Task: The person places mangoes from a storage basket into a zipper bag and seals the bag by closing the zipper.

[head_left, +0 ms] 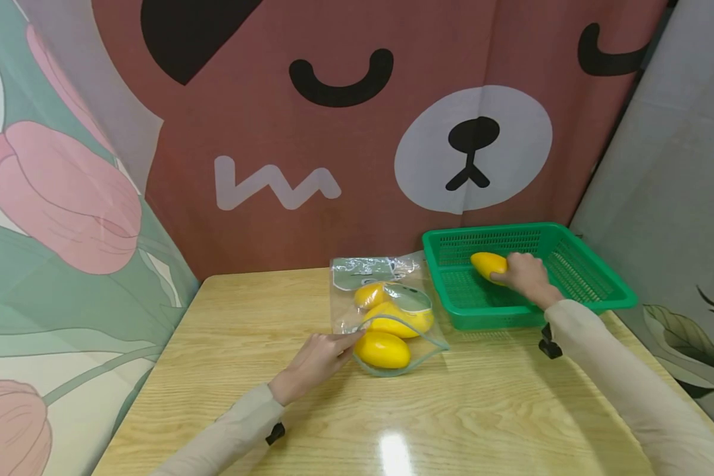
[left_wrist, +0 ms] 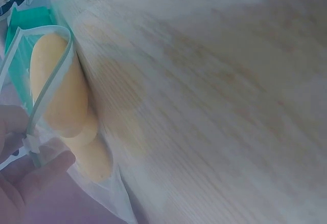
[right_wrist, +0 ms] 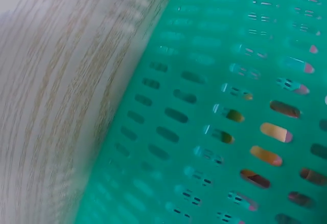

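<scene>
My left hand (head_left: 321, 358) pinches the rim of a clear zip bag (head_left: 344, 311) at its left side. The left wrist view shows the fingertips (left_wrist: 56, 165) on the bag's pale zip edge (left_wrist: 48, 88), whose mouth stands apart. Inside the bag lie several yellow mangoes, the front one (head_left: 383, 350) closest to the mouth. My right hand (head_left: 526, 276) reaches into the green basket (head_left: 461, 317) and grips a yellow mango (head_left: 488, 264) by its right end. From the right wrist, the basket wall (right_wrist: 168, 96) hides most of that hand and mango.
Bag and basket stand side by side toward the back of the wooden table (head_left: 262, 311). Behind the table hangs a brown curtain (head_left: 262, 244) with a bear print. A flowered cloth (head_left: 83, 297) hangs on the left, and a grey one (head_left: 660, 198) on the right.
</scene>
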Tool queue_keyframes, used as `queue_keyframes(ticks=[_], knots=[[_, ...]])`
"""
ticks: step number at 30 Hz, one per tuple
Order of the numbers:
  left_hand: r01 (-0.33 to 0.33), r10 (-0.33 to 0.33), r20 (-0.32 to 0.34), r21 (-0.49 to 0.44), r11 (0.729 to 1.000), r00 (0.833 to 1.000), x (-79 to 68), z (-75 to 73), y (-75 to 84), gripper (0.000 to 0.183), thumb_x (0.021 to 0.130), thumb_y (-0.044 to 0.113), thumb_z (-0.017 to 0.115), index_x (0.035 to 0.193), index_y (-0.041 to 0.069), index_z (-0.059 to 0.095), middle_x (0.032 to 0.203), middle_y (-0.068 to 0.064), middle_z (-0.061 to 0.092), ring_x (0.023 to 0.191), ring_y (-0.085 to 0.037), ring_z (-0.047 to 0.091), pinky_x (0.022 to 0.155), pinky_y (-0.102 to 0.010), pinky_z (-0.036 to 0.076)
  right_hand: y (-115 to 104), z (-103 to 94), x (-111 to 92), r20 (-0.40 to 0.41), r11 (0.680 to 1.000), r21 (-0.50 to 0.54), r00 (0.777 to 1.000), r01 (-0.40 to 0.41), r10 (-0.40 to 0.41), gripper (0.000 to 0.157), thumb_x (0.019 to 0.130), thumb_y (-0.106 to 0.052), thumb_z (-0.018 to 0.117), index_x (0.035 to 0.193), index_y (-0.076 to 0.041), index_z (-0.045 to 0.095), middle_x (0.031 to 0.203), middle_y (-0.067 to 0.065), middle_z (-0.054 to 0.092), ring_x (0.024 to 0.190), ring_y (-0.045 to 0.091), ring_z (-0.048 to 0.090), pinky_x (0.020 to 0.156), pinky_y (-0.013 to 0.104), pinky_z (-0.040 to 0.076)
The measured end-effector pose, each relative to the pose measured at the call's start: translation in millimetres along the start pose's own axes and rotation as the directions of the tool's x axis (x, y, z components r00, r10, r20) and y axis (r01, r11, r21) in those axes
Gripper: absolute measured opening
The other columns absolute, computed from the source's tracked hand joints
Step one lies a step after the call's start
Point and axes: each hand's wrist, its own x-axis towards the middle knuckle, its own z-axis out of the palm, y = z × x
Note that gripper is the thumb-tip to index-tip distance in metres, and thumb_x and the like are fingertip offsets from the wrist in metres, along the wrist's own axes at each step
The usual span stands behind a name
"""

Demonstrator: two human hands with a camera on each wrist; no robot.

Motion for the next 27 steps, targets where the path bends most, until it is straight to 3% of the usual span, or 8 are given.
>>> queue_keyframes(ticks=[12, 19, 27], knots=[[-0.010, 0.010, -0.007, 0.013, 1.000, 1.000, 0.0, 0.3, -1.4, 0.043, 0.088, -0.001, 0.071, 0.131, 0.004, 0.064, 0.065, 0.002, 0.064, 0.047, 0.001, 0.025, 0.042, -0.010, 0.021, -8, -4.6, -6, -0.055, 0.998, 0.013, 0.996, 0.069, -0.069, 0.036, 0.086, -0.031, 0.071, 0.085, 0.003, 0.057, 0.062, 0.009, 0.048, 0.051, 0.023, 0.045, 0.045, 0.034, 0.038], [-0.012, 0.012, -0.010, 0.018, 1.000, 1.000, 0.9, 0.2, -1.1, 0.043, 0.088, -0.001, 0.071, 0.130, 0.005, 0.065, 0.071, -0.001, 0.070, 0.047, 0.001, 0.024, 0.042, -0.010, 0.022, -11, -4.4, -10, -0.091, 0.996, 0.009, 0.992, 0.090, -0.089, 0.039, 0.087, -0.030, 0.071, 0.094, 0.007, 0.060, 0.063, 0.009, 0.051, 0.050, 0.022, 0.045, 0.044, 0.034, 0.038], [-0.006, 0.006, 0.001, 0.007, 1.000, 1.000, 0.6, 1.1, -0.7, 0.038, 0.088, -0.001, 0.071, 0.126, 0.003, 0.068, 0.076, -0.003, 0.072, 0.046, 0.001, 0.025, 0.042, -0.010, 0.021, -15, -5.0, -13, -0.145, 0.992, 0.010, 0.982, 0.123, -0.121, 0.053, 0.087, -0.027, 0.071, 0.114, 0.017, 0.059, 0.069, 0.015, 0.059, 0.047, 0.021, 0.046, 0.041, 0.033, 0.039]])
